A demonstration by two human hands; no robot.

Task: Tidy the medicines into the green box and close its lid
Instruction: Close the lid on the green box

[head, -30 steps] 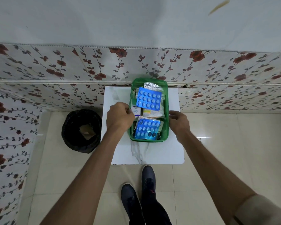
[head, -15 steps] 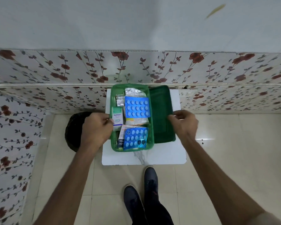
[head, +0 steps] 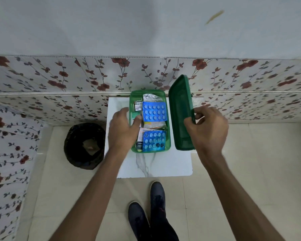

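Note:
The green box (head: 169,136) stands uncovered on a small white marble-look table (head: 156,164). Inside lie two blue blister packs (head: 154,112) (head: 154,140), silver foil strips (head: 150,97) and small cartons. My left hand (head: 124,129) rests on the box's left rim, thumb inside over the cartons. My right hand (head: 207,126) grips the dark green lid (head: 180,112) by its right edge. The lid is lifted and tilted, its left edge near the box's right side.
A black waste bin (head: 84,146) with a scrap inside stands on the floor left of the table. Floral wall panels run behind and to the left. My two dark shoes (head: 149,211) are on the tiled floor before the table.
The lid lay flat on the table right of the box half a second ago; my right hand has raised and tilted it. My left hand moved right, onto the box's left rim.

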